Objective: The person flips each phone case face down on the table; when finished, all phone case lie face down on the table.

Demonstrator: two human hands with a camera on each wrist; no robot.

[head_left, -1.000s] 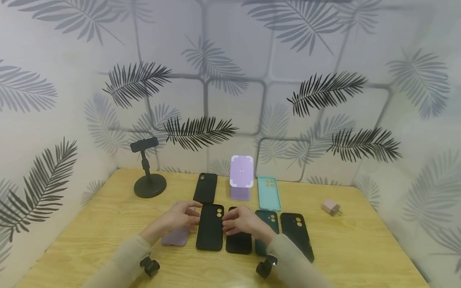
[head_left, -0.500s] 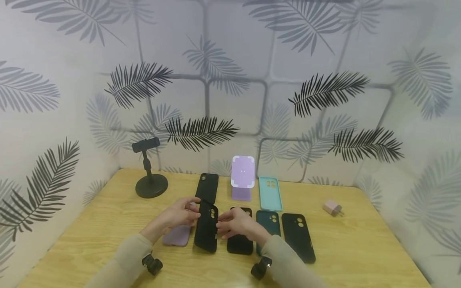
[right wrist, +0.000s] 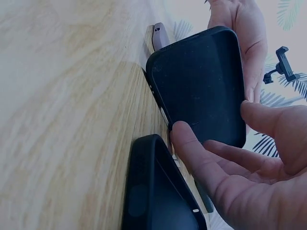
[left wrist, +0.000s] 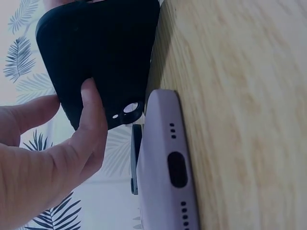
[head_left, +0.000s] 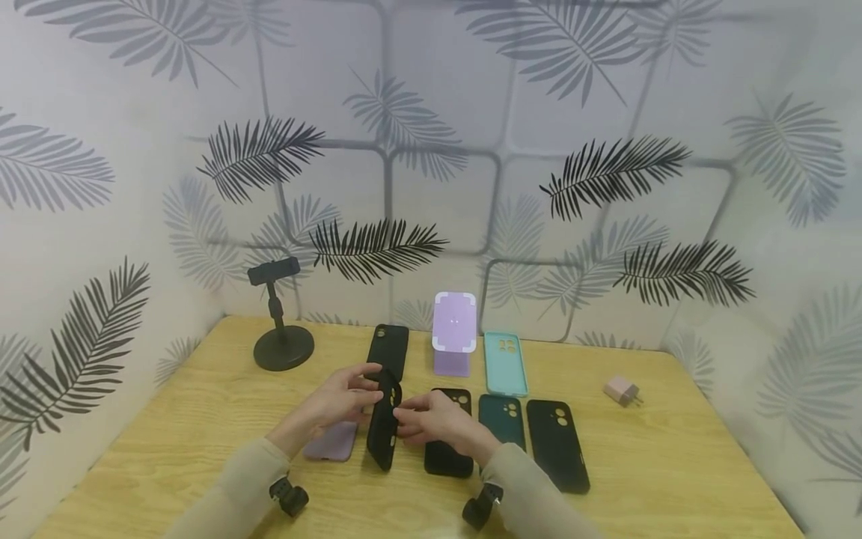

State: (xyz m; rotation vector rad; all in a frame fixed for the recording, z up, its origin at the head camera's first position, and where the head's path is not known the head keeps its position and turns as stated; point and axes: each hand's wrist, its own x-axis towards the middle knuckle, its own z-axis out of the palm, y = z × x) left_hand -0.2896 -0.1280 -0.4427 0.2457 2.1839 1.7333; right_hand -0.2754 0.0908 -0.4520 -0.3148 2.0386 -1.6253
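Observation:
A black phone case point(head_left: 382, 430) is tipped up on its long edge near the middle of the table, its camera cutouts at the far end. My left hand point(head_left: 340, 398) holds its upper left edge; in the left wrist view the thumb is at the rim and a finger lies against the black back point(left wrist: 96, 57). From the other side my right hand point(head_left: 438, 425) pinches the case, whose hollow inside point(right wrist: 196, 86) faces the right wrist camera. Flat beside it lie a lilac case point(head_left: 331, 443) on the left and another black case point(head_left: 447, 458) on the right.
A dark green case point(head_left: 503, 423) and a black case point(head_left: 559, 445) lie farther right. Behind are a black case point(head_left: 389, 348), a lilac stand point(head_left: 454, 322) and a turquoise case point(head_left: 505, 367). A black holder point(head_left: 284, 347) stands left, a pink charger point(head_left: 621, 389) right.
The black case lay flat between my hands; its right side has risen and it has turned up onto its left edge. My right hand has moved left with it.

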